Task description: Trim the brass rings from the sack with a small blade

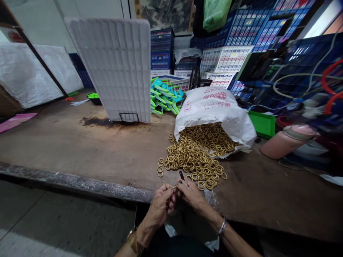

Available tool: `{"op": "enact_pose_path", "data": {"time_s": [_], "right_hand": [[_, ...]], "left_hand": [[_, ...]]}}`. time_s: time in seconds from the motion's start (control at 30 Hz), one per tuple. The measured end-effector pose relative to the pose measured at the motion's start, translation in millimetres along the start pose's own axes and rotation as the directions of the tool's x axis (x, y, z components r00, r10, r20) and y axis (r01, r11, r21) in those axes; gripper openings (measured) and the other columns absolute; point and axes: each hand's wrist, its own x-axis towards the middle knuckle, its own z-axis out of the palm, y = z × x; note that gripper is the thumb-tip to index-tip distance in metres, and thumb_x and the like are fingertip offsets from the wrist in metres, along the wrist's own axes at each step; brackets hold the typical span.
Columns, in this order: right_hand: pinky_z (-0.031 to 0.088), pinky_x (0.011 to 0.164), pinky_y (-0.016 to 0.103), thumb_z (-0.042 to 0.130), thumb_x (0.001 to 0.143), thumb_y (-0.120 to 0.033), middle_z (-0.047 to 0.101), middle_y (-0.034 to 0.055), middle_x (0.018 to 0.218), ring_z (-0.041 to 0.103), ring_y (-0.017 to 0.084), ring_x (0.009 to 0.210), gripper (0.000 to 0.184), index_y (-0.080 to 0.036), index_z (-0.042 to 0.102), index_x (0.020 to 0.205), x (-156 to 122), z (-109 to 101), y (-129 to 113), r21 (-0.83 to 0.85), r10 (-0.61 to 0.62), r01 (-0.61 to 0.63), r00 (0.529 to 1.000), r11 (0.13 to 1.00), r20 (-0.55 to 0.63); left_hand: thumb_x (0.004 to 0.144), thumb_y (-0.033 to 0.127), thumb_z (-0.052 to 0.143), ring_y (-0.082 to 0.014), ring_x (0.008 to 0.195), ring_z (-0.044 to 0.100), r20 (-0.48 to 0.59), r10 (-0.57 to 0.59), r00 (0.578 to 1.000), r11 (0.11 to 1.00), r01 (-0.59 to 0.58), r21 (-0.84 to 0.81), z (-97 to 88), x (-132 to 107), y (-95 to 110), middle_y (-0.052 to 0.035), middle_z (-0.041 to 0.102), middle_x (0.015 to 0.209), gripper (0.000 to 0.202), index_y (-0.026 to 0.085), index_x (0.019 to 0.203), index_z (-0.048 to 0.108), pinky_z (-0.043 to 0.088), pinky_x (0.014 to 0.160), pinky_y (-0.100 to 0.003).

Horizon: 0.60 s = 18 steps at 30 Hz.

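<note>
As gold rings [193,157] spill from the white sack [211,105] across the table [112,153], the left hand [160,203] pinches a single ring [174,187] in its grip, near side of the pile; just right, the right hand [193,195] clasps a slim blade [182,176] pointing far and slightly left.

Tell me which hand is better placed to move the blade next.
Probably the right hand: its fingers grip the thin blade. The left hand seems occupied, pinching a small gold-coloured piece mostly hidden by fingers.
</note>
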Motion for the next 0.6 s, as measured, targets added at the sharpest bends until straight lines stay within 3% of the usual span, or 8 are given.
{"op": "enact_pose_path", "data": {"time_s": [0.1, 0.23, 0.37, 0.6], "right_hand": [[0.03, 0.049, 0.02, 0.036, 0.077, -0.027, 0.045, -0.004, 0.056, 0.04, 0.009, 0.051, 0.015, -0.019, 0.045, 0.067, -2.6, -3.2, 3.0, -0.288, -0.163, 0.137, 0.984, 0.948, -0.069], [0.027, 0.052, 0.021, 0.035, 0.07, -0.012, 0.05, -0.0019, 0.06, 0.041, 0.01, 0.053, 0.014, -0.019, 0.048, 0.072, -11.6, -3.2, 4.4, -0.593, -0.278, 0.263, 0.958, 0.761, 0.068], [0.024, 0.052, 0.022, 0.035, 0.064, -0.007, 0.054, -0.001, 0.063, 0.042, 0.01, 0.054, 0.023, -0.019, 0.049, 0.079, -16.3, -0.2, 0.6, -0.697, -0.258, 0.257, 0.96, 0.669, 0.107], [0.022, 0.052, 0.023, 0.035, 0.065, -0.006, 0.056, 0.0003, 0.064, 0.045, 0.011, 0.054, 0.025, -0.018, 0.049, 0.082, -12.8, 1.1, 1.5, -0.753, -0.24, 0.229, 0.966, 0.617, 0.097]], "left_hand": [[0.076, 0.04, 0.053, -0.0019, 0.04, 0.03, -0.043, 0.021, 0.999, 0.999, -0.02, 0.025, 1.3, 0.8, 0.2, 0.006, 0.044, 0.057, 0.026, 0.017, 0.072, 0.041, 0.02, 0.036, -0.014], [0.074, 0.045, 0.053, -0.0022, 0.039, 0.031, -0.092, 0.04, 0.995, 0.993, -0.029, 0.113, 1.4, 3.0, 0.4, 0.0061, 0.045, 0.057, 0.029, 0.018, 0.072, 0.041, 0.02, 0.034, -0.014], [0.073, 0.048, 0.052, -0.0022, 0.037, 0.03, -0.1, 0.054, 0.994, 0.982, -0.034, 0.187, 0.2, 4.1, 1.2, 0.0059, 0.047, 0.057, 0.032, 0.018, 0.072, 0.042, 0.02, 0.034, -0.014], [0.07, 0.051, 0.053, -0.0021, 0.035, 0.027, -0.126, 0.096, 0.987, 0.963, -0.06, 0.264, 1.9, 4.8, 4.2, 0.0073, 0.044, 0.049, 0.035, 0.018, 0.068, 0.043, 0.019, 0.035, -0.016]]}}
